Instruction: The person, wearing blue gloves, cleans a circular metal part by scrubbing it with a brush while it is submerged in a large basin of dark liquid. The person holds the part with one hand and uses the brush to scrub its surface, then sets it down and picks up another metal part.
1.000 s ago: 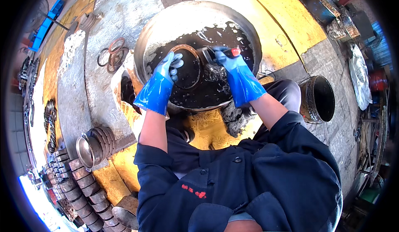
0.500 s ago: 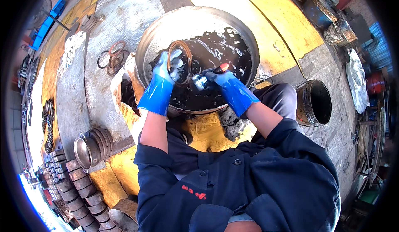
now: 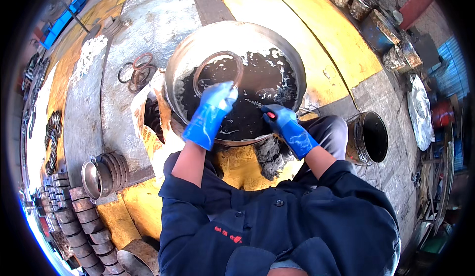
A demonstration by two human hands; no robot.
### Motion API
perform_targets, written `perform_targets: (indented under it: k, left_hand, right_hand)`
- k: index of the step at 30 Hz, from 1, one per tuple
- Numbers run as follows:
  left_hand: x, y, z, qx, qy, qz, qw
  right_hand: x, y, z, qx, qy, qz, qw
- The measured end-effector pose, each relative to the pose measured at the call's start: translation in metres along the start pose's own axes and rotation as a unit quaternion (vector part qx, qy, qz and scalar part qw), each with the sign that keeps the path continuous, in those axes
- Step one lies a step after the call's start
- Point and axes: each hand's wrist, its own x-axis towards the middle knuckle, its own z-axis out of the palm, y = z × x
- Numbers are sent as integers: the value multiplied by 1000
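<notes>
My left hand (image 3: 220,97), in a wet blue rubber glove, is closed on the lower part of a brown ring (image 3: 241,70). The ring stands tilted above dark liquid with foam in a wide round metal basin (image 3: 173,73). At the basin's near right side is my right hand (image 3: 284,120), also gloved in blue. Its fingers are wrapped round a tool whose dark handle has a red end (image 3: 270,115). The tool's working end is hidden from view now.
Left of the basin stands an open sack (image 3: 143,110) with dark rings inside. Several loose rings (image 3: 141,70) lie beyond it. A dirty bucket (image 3: 357,140) is by my right knee. Stacked metal rings (image 3: 114,172) and rows of metal blocks (image 3: 94,226) sit at lower left.
The ring has tipped over and shifted slightly right, with my left hand now below it. My right hand has moved right and down, and the tool's shiny metal end no longer shows.
</notes>
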Motion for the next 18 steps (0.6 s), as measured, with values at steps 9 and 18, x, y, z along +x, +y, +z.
perform_targets:
  k: [9,18]
  left_hand:
    - [-48,45,61,856,-81,115,498]
    - [-44,29,56,837,-64,164,518]
  right_hand:
    - [-2,5,2,-47,-31,10,998]
    - [-4,25,15,-26,-3,7,1000]
